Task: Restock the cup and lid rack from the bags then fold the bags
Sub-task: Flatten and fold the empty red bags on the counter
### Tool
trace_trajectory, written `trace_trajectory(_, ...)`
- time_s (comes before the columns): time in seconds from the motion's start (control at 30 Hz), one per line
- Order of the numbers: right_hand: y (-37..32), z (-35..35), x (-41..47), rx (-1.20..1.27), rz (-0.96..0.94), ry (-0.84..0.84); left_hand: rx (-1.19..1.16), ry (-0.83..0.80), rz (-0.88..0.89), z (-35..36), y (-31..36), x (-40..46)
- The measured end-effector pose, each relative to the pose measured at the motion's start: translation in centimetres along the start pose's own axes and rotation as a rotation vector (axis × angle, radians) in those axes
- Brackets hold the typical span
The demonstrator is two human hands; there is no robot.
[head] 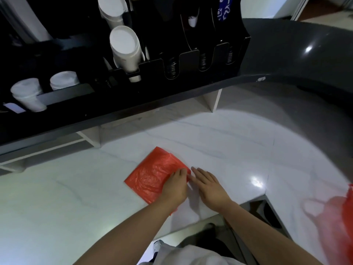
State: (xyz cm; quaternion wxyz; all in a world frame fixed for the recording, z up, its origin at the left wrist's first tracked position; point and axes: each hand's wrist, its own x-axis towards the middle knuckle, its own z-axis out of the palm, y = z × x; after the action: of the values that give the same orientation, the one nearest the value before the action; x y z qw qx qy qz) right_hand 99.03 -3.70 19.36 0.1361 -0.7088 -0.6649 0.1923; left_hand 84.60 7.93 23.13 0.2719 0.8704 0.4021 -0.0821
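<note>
the rack (191, 60) already holds cups (125, 48), and the left hand (174, 186) presses flat-fingered on a folded red bag (150, 176) on the counter (238, 146), right hand (208, 185) spread flat beside it, while another red bag (343, 211) at the right edge looks unfolded.

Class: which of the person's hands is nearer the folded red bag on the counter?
Left. The left hand rests on the folded red bag; the right hand lies flat on the counter just beside its right edge.
</note>
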Motion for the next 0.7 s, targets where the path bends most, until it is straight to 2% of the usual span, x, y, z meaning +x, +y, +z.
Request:
trace_trajectory(0.13, -1.0, 0.2, 0.9, -0.093, -0.029, -0.083, -0.185, 0.100, 0.041, -1.1, -2.1, -2.4)
trace_trajectory(0.23, -1.4, 0.5, 1.4, -0.140, -0.020, -0.134, -0.001, 0.305, 0.125, -2.4, -5.4, -3.4)
trace_trajectory(0.27, -1.5, 0.6, 1.6, -0.148, -0.012, -0.144, 0.047, 0.383, 0.087, -2.9, -6.8, -3.5)
trace_trajectory(0.33, -1.8, 0.7, 1.7, -0.181, 0.009, -0.163, 0.045, 0.462, -0.114, -3.9, -9.7, -3.6)
trace_trajectory(0.4, -2.3, 0.9, 1.7, -0.210, 0.050, -0.158, -0.048, 0.348, -0.344, -4.6, -12.8, -3.7)
trace_trajectory(0.43, -2.7, 0.9, 1.8, -0.208, 0.079, -0.145, -0.084, 0.260, -0.405, -4.8, -14.1, -3.7)
trace_trajectory(0.5, -3.7, 1.1, 2.1, -0.173, 0.149, -0.117, -0.112, 0.137, -0.420, -4.9, -15.5, -3.9)
trace_trajectory(0.7, -6.9, 1.6, 4.0, -0.213, 0.391, -0.101, -0.439, 0.185, -0.438, -2.7, -13.9, -6.0)
